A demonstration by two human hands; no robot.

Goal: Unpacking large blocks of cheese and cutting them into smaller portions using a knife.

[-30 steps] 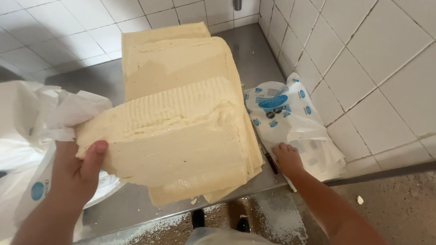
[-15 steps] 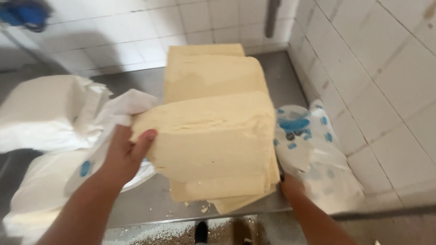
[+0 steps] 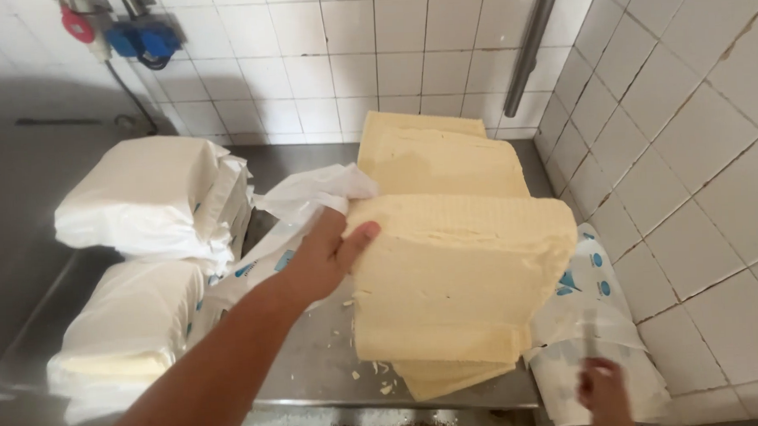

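Left hand [image 3: 326,257] grips the left edge of the top pale-yellow slab [image 3: 461,277], tilting it off the stack on the steel tabletop [image 3: 317,366], while right hand [image 3: 603,390] holds a knife by the empty bag [image 3: 592,315]; grip blurred.

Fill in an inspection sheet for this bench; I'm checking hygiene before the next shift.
Surface: steel table, crumbs near its front edge.
Job's things: stack of pale yellow slabs, top slab tilted up on its left side.
Clutter: wrapped white blocks at left; loose plastic wrapper; printed bag at right.
Hands: left hand grips the top slab's left edge; right hand holds a thin object, too blurred to identify.
Cables: dark cable below blue wall fitting.
Surroundings: white tiled walls, grey pipe.
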